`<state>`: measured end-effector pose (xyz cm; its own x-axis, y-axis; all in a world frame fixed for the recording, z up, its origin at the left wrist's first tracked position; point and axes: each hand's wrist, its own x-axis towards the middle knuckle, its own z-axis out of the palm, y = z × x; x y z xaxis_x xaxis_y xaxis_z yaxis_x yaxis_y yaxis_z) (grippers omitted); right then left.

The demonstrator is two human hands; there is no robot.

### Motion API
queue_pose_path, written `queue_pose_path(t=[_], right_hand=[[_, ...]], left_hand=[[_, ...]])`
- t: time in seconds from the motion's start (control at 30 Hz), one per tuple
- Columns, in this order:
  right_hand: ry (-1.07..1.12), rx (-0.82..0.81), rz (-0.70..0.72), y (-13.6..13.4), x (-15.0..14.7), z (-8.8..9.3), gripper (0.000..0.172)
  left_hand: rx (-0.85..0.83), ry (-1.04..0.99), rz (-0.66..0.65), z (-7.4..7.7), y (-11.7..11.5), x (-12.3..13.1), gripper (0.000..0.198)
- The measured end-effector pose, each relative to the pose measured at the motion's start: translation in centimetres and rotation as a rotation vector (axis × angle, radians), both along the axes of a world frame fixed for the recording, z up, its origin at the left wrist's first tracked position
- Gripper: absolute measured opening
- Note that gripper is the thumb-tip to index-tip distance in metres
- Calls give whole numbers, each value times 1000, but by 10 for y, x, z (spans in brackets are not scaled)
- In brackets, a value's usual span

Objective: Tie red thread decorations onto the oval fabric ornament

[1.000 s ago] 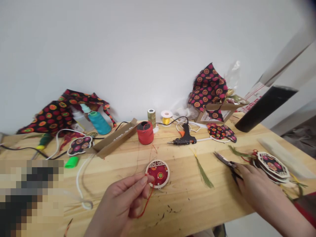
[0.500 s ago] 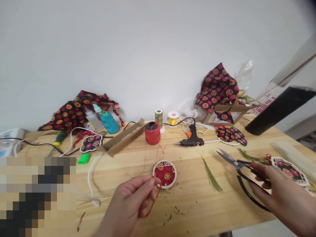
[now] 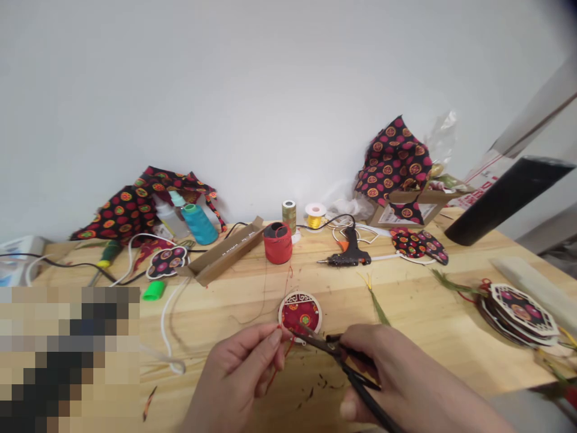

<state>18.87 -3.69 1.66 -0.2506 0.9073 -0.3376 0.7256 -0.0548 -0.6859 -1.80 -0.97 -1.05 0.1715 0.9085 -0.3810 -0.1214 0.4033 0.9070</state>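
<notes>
My left hand (image 3: pixel 246 367) pinches a red cord (image 3: pixel 273 377) between thumb and fingers, and its end hangs below them. My right hand (image 3: pixel 383 367) is wrapped round black-handled scissors (image 3: pixel 331 350), whose blades point left and reach close to the cord at my left fingertips. Whether the blades touch the cord I cannot tell. Just beyond both hands lies a round wooden-framed ornament (image 3: pixel 301 311) with red patterned fabric and a fretwork top, partly covered by fingers and blades. Behind it stands a spool of red cord (image 3: pixel 278 243).
A black glue gun (image 3: pixel 349 252) lies behind, to the right. A green tassel (image 3: pixel 377 305) and stacked framed ornaments (image 3: pixel 518 316) are on the right. A cardboard tray (image 3: pixel 229 252), a teal thread cone (image 3: pixel 199 224) and a green cap (image 3: pixel 154 290) sit on the left.
My right hand has brought the scissors leftward from the right of the table to the cord at my left fingertips. My left hand keeps its pinch in nearly the same place.
</notes>
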Motion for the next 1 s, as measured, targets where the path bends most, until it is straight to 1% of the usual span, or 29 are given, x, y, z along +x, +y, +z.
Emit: queue_pose_path(t=[0.1,0.2,0.27,0.43,0.6,0.77,0.9,1.0], right_hand=[[47,8,31,2,-6,-4,26],[140,49,37,3,-13,-2,15],[209,78,43,4,-17,0,11],[282,109,45,6,-18,2,15],[253,124,18,6,-18,1,15],[187,65,-5,5,-17,-4,15],[119,52,-8,4,-14,-11,27],[110,36,-7,3,-13,-14,32]], left_hand=[[13,28,-45,-2,-1,-1,21],[31,62,-104,-5,-3,-2,23],[54,91,-123,-8,-4,-4,26],[77,135,-166,-14,-4,-9,28],[77,146,-179,-16,-3,-10,27],[80,138,-198,-13,-3,-10,31],[91,116,-203,-13,-3,-10,31],[89,109,-192,-13,-3,-10,30]])
